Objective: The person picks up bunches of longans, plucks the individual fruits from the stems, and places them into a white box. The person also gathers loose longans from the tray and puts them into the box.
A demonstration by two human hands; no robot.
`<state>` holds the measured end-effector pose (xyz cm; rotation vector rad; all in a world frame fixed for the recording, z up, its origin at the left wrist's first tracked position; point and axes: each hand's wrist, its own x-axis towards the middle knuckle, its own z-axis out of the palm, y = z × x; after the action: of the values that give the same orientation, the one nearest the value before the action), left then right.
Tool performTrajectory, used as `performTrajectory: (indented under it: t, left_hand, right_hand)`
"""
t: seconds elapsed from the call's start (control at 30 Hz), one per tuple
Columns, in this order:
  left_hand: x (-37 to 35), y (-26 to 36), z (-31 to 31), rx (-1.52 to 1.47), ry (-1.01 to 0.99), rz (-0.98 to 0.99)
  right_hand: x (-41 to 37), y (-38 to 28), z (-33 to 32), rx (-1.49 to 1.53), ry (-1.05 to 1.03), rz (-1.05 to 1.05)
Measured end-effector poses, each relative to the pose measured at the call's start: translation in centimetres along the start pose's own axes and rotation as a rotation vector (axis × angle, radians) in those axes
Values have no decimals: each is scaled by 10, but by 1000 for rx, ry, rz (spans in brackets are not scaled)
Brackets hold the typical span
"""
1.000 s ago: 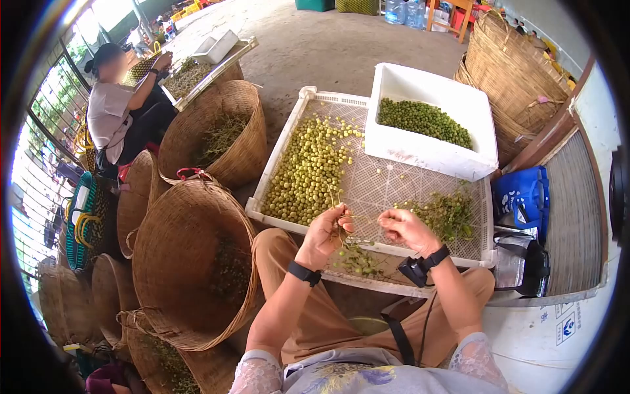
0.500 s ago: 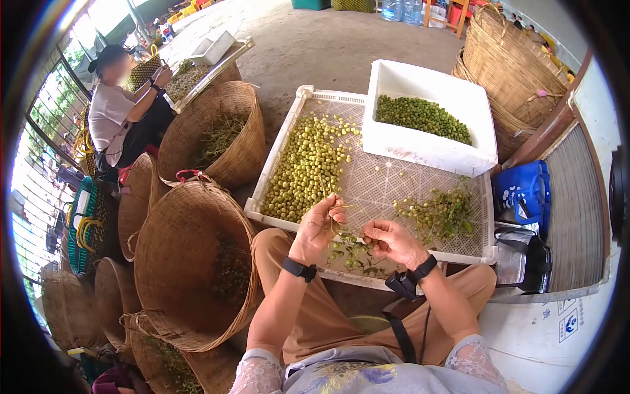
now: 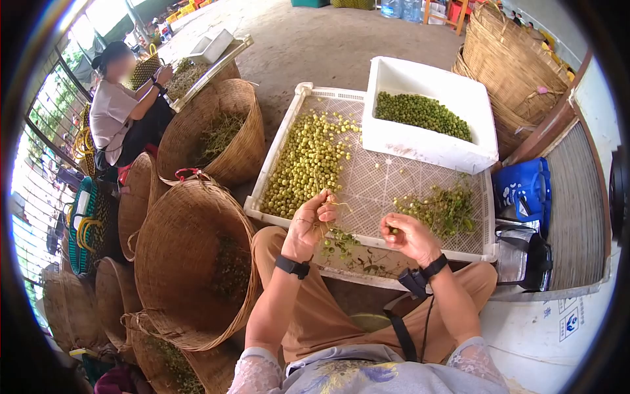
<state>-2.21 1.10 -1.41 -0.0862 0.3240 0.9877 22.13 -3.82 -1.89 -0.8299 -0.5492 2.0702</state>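
Pinched in my left hand (image 3: 311, 224) is a thin stem, and its leafy sprig (image 3: 340, 241) with small green fruits dangles over the near edge of the tray. My right hand (image 3: 412, 238) is closed around a small green round fruit (image 3: 394, 230), a short way right of the sprig. Both hands hover above the front of a white mesh tray (image 3: 367, 190). Yellow-green fruits (image 3: 305, 164) are heaped on its left side. A pile of leafy sprigs with fruits (image 3: 443, 210) lies on its right.
On the tray's far right corner rests a white foam box (image 3: 420, 152) of darker green fruits. Large woven baskets (image 3: 190, 262) stand to my left, some with stems inside. Another person (image 3: 118, 111) sits at the far left. A blue bag (image 3: 525, 187) is at the right.
My right hand has moved right, away from the sprig, with a green fruit now showing in its fingers. My left hand has shifted slightly left and up, still holding the sprig.
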Motion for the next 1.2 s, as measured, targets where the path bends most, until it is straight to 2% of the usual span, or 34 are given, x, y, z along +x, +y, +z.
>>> performTrajectory:
  t: [0.3, 0.4, 0.47, 0.57, 0.63, 0.7, 0.93, 1.0, 1.13, 1.2]
  left_hand:
    - [-7, -12, 10, 59, -30, -15]
    - [-8, -11, 12, -23, -77, -1]
    - [-7, -12, 14, -110, -98, -12]
    - [-3, -13, 10, -65, -100, -1]
    - [-1, -15, 10, -44, -76, 3]
    - [-1, -14, 10, -23, -53, 6]
    - [1, -15, 9, 39, -92, -17]
    - [2, -16, 8, 72, -90, -17]
    - [1, -17, 10, 59, -82, -26]
    - [0, -16, 10, 35, -94, -34]
  right_hand:
    - [21, 15, 13, 111, -37, 21]
    - [20, 15, 16, -14, -42, 38]
    - [20, 22, 25, -148, 24, 120]
    - [14, 29, 41, -68, 34, 173]
    - [15, 31, 41, -96, 3, 178]
    - [22, 35, 34, -20, -157, 198]
    - [23, 32, 40, -20, -132, 197]
    - [19, 29, 45, -74, -74, 181]
    - [19, 28, 45, -176, -110, 153]
    - [23, 30, 44, -467, -93, -154]
